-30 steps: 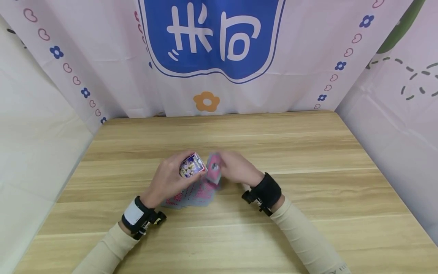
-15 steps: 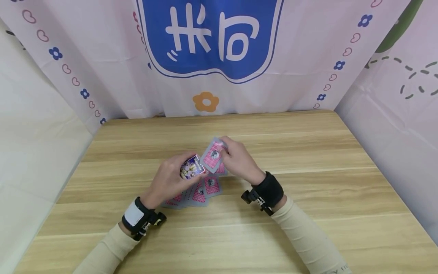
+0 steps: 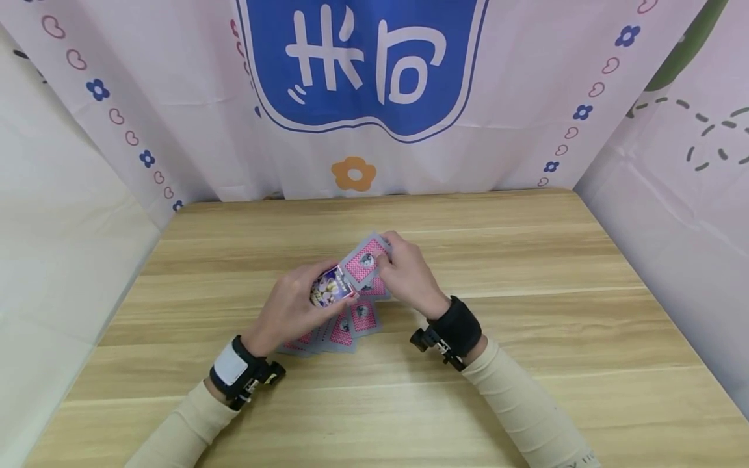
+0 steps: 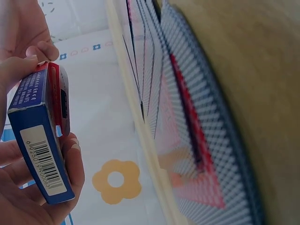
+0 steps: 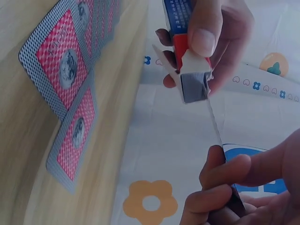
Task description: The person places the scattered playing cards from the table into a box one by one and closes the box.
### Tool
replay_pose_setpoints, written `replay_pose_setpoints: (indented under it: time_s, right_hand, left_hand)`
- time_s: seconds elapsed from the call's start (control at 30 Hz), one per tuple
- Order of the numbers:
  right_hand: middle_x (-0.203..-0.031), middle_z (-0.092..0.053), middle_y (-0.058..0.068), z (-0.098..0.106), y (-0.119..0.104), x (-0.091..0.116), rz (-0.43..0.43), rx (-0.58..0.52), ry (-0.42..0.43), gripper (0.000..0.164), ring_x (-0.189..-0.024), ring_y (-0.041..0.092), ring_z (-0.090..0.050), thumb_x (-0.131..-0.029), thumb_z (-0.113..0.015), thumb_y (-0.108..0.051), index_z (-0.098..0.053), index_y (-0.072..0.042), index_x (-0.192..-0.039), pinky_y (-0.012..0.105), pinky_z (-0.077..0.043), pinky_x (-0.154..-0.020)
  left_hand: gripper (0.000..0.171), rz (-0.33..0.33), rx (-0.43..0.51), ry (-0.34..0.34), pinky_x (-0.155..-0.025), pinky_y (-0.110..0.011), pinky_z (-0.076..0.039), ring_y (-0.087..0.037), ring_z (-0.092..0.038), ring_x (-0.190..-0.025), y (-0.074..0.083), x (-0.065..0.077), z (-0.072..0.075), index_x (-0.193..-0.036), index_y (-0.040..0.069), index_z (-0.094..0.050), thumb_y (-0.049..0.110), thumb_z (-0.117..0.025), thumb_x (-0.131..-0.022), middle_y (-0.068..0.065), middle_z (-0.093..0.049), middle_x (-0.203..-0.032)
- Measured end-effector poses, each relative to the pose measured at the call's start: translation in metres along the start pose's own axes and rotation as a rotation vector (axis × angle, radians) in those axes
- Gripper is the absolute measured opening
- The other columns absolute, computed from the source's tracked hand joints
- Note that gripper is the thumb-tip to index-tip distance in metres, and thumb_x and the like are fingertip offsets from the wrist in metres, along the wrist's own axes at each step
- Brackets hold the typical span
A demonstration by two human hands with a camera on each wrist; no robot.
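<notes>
My left hand (image 3: 287, 304) grips a small playing card box (image 3: 331, 287) between thumb and fingers. In the left wrist view the box's blue end (image 4: 41, 161) shows a barcode. The box's end towards my right hand is open, its white flap (image 5: 166, 61) folded out, with something grey inside. My right hand (image 3: 411, 276) pinches a red-and-grey-backed playing card (image 3: 367, 260) between thumb and fingers. That card's near edge is at the box's open end; whether it is inside, I cannot tell. Beneath both hands, several playing cards (image 3: 341, 333) lie spread on the table with their patterned backs up.
The wooden table (image 3: 468, 234) reaches back to a white cloth (image 3: 456, 166) with a blue emblem and an orange flower. Cloth walls stand at the left and right. Black straps with small cameras (image 3: 430, 339) are on both wrists.
My right hand has moved up and away from the spread cards with a playing card, bringing its edge to the box's open end. My left hand has hardly moved with the box.
</notes>
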State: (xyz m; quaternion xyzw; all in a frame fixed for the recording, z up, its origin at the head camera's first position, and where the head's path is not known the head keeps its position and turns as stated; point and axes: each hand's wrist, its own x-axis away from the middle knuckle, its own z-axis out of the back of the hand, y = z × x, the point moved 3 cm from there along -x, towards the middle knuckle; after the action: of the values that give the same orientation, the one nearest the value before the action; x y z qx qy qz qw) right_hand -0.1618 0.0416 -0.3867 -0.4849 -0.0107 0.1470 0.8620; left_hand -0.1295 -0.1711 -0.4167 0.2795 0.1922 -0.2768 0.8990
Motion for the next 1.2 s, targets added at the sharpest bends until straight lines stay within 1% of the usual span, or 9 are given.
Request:
replay_pose_setpoints:
  time_s: [0.13,0.3,0.37,0.57,0.63,0.8,1.0,1.1,1.2]
  right_hand:
    - [-0.078,-0.057,0.005,-0.011,0.0,0.003,-0.03,-0.018,-0.074,0.042,-0.054,0.01,-0.045,-0.108,-0.052,-0.01,-0.049,0.003,-0.147,0.022,-0.036,-0.05]
    - [-0.076,-0.064,0.003,-0.026,-0.003,0.008,0.025,0.034,-0.191,0.041,-0.052,0.007,-0.05,-0.107,-0.055,-0.013,-0.053,0.001,-0.146,0.022,-0.04,-0.049]
    - [-0.076,-0.067,0.002,-0.028,-0.003,0.009,0.051,0.066,-0.19,0.041,-0.051,0.007,-0.052,-0.105,-0.057,-0.013,-0.055,0.001,-0.144,0.022,-0.04,-0.048]
    - [-0.087,-0.068,0.004,-0.025,-0.003,0.009,0.112,0.109,-0.056,0.033,-0.061,0.009,-0.056,-0.101,-0.068,-0.014,-0.062,-0.001,-0.13,0.023,-0.043,-0.054]
    - [-0.089,-0.069,0.005,-0.026,-0.004,0.009,0.135,0.116,-0.045,0.029,-0.064,0.009,-0.057,-0.1,-0.07,-0.014,-0.064,-0.001,-0.125,0.022,-0.044,-0.056]
    - [-0.096,-0.073,0.008,-0.031,-0.006,0.01,0.189,0.103,-0.117,0.019,-0.073,0.009,-0.061,-0.103,-0.065,-0.01,-0.07,-0.001,-0.119,0.019,-0.048,-0.059]
    - [-0.108,-0.076,0.013,-0.023,0.0,0.003,0.195,0.045,-0.193,0.023,-0.086,0.017,-0.067,-0.105,-0.058,-0.006,-0.074,-0.002,-0.122,0.023,-0.053,-0.067]
    - [-0.114,-0.075,0.015,-0.015,0.013,-0.004,0.152,0.119,-0.183,0.025,-0.093,0.022,-0.068,-0.105,-0.06,-0.009,-0.072,0.0,-0.125,0.031,-0.056,-0.076]
    - [-0.121,-0.073,0.017,-0.01,0.029,-0.009,0.093,0.297,-0.224,0.032,-0.103,0.025,-0.067,-0.101,-0.066,-0.013,-0.069,0.001,-0.129,0.039,-0.057,-0.088]
  left_hand:
    - [0.069,-0.009,-0.012,0.005,-0.07,-0.034,-0.06,-0.018,-0.073,-0.087,0.0,0.0,-0.001,-0.132,0.001,-0.067,0.04,-0.091,-0.08,-0.015,-0.077,-0.116]
    - [0.067,-0.013,-0.024,0.01,-0.072,-0.037,-0.061,-0.021,-0.075,-0.09,0.0,0.001,-0.001,-0.132,0.0,-0.067,0.038,-0.091,-0.081,-0.017,-0.077,-0.116]
    - [0.068,-0.014,-0.025,0.005,-0.073,-0.038,-0.062,-0.023,-0.075,-0.092,0.0,0.001,-0.001,-0.132,0.0,-0.067,0.038,-0.091,-0.081,-0.018,-0.076,-0.117]
    - [0.068,0.002,-0.03,-0.004,-0.073,-0.037,-0.062,-0.022,-0.075,-0.092,-0.001,0.001,-0.002,-0.133,0.0,-0.067,0.039,-0.09,-0.082,-0.017,-0.077,-0.118]
    - [0.068,0.006,-0.03,-0.002,-0.072,-0.036,-0.061,-0.021,-0.074,-0.091,-0.001,0.001,-0.002,-0.133,0.0,-0.067,0.038,-0.09,-0.082,-0.017,-0.077,-0.117]
    - [0.065,-0.008,-0.016,0.0,-0.073,-0.036,-0.061,-0.021,-0.074,-0.092,-0.001,0.001,-0.002,-0.131,0.0,-0.067,0.035,-0.091,-0.082,-0.017,-0.076,-0.116]
    - [0.064,0.005,-0.012,0.012,-0.072,-0.038,-0.061,-0.023,-0.075,-0.091,-0.002,0.0,0.0,-0.132,-0.002,-0.067,0.032,-0.09,-0.082,-0.018,-0.076,-0.117]
    - [0.066,0.018,-0.023,0.011,-0.071,-0.038,-0.061,-0.023,-0.074,-0.091,-0.002,0.0,0.001,-0.133,0.0,-0.066,0.034,-0.09,-0.082,-0.018,-0.076,-0.117]
    - [0.066,0.028,-0.034,-0.004,-0.071,-0.036,-0.061,-0.021,-0.074,-0.09,-0.002,0.0,0.002,-0.134,0.002,-0.067,0.036,-0.09,-0.083,-0.016,-0.077,-0.117]
